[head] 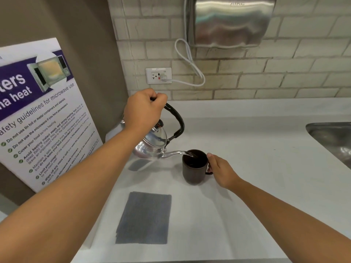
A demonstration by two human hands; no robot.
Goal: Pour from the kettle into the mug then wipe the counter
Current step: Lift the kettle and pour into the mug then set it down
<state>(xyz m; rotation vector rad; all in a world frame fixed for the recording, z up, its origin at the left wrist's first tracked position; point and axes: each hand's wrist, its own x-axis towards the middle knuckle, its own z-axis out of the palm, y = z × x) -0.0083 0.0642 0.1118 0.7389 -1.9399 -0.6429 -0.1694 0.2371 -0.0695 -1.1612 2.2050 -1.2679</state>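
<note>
My left hand [143, 109] grips the black handle of a shiny metal kettle [152, 144], which is lifted off the white counter [256, 168] and tilted to the right. Water runs from its spout into a dark brown mug [193, 168] standing on the counter. My right hand [221, 170] holds the mug by its handle on the right side. A folded grey cloth [144, 218] lies flat on the counter in front of the mug, nearer to me.
A steel sink [332, 137] is set into the counter at the right. A microwave safety poster [38, 111] leans at the left. On the tiled wall are a socket [158, 75] with a white cable and a metal hand dryer [230, 21].
</note>
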